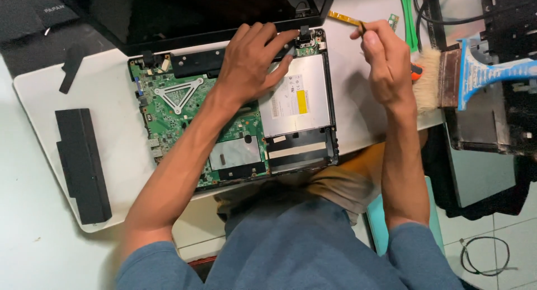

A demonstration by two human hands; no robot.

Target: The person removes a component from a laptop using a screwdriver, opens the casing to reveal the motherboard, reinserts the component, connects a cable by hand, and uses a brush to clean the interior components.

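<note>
Left hand (pixel 251 60): fingers spread, pressing the opened laptop's black hinge (pixel 304 33) above the green circuit board (pixel 179 108).
Right hand (pixel 383 57): pinched on a thin yellow-handled tool (pixel 345 18).

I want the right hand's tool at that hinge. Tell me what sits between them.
Nothing visible. The right hand holds its tool beside the hinge, with only bare white table between. The left hand rests on the hinge's far side.

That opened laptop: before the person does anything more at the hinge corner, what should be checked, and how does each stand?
1. Left hand steadying the laptop near the hinge: ok.
2. Right hand holding its thin tool: ok.
3. Tool tip on the hinge: not ok, it is off to the side.
4. Battery out, lying apart on the table: ok.
5. Hinge screws removed: cannot tell.
</note>
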